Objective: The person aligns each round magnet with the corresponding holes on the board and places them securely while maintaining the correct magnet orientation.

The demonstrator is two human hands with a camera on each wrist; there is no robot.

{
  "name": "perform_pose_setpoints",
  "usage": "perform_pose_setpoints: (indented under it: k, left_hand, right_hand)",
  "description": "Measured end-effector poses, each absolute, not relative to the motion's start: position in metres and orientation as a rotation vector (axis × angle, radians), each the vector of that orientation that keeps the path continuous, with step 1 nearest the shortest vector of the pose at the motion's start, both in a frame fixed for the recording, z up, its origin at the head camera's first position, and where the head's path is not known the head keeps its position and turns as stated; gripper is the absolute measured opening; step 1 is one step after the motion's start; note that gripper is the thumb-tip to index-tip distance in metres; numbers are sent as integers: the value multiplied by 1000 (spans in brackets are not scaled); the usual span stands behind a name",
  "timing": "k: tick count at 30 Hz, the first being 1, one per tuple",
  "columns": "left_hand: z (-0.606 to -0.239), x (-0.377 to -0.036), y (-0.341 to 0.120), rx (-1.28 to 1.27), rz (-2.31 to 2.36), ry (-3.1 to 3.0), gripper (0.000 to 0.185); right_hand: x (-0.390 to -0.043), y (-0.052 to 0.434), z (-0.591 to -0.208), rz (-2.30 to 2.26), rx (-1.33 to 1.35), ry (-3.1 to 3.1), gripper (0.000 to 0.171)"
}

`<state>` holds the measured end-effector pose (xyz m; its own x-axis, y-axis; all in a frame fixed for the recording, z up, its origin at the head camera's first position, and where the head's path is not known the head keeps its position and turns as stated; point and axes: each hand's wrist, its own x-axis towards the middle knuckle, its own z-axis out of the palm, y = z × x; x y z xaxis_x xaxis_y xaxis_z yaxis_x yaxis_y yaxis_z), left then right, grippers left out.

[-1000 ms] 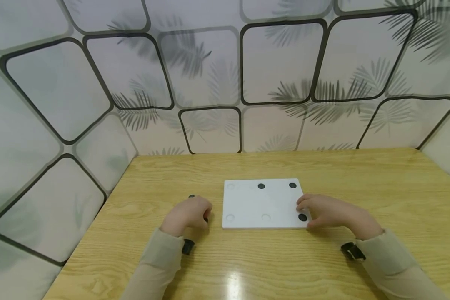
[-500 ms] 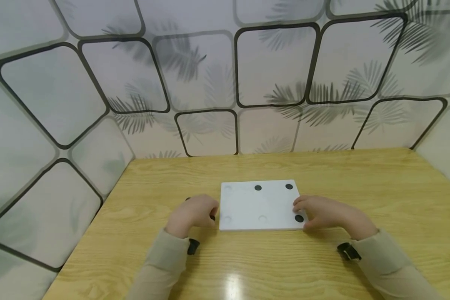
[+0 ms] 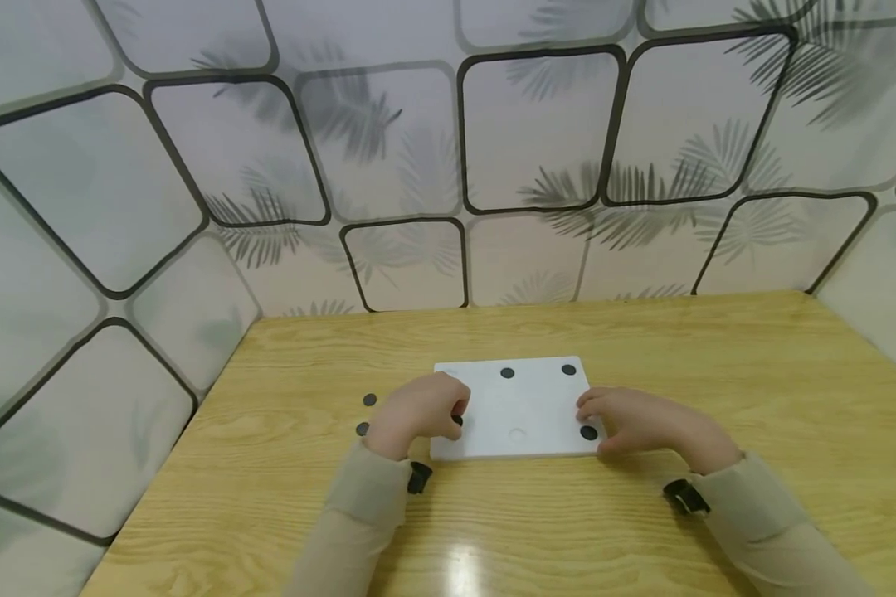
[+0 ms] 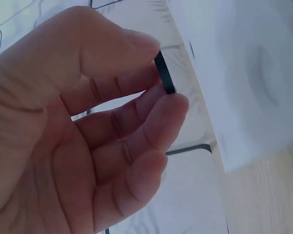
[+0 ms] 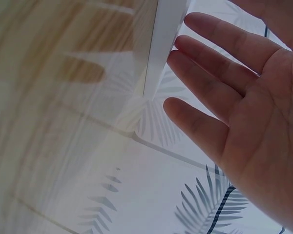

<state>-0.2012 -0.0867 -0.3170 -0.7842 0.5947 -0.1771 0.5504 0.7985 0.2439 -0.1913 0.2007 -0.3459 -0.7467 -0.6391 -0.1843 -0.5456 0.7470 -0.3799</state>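
A black disc [image 4: 164, 73] is pinched between thumb and fingers of the left hand [image 3: 418, 410], over the left end of the white board [image 3: 526, 410]. The right hand [image 3: 635, 423], fingers straight, rests at the board's right edge. Two discs [image 3: 366, 414] lie on the wooden table [image 3: 717, 373]; leaf-patterned walls [image 3: 388, 149] enclose it.

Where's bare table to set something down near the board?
Bare wood lies between the white board and the back wall, and right of the right hand. Left is crowded: two loose black discs by the left hand.
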Motion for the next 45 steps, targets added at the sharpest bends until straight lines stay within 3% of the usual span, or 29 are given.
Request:
perform_pose_setpoints:
  k: [24, 45]
  left_hand:
    - [-312, -203, -32, 1092, 166, 2750, 16]
    - [-332, -200, -19, 1030, 59, 2687, 17]
  right_hand:
    - [-197, 199, -348, -426, -1019, 2653, 38]
    - [-195, 201, -347, -446, -968, 2645, 38]
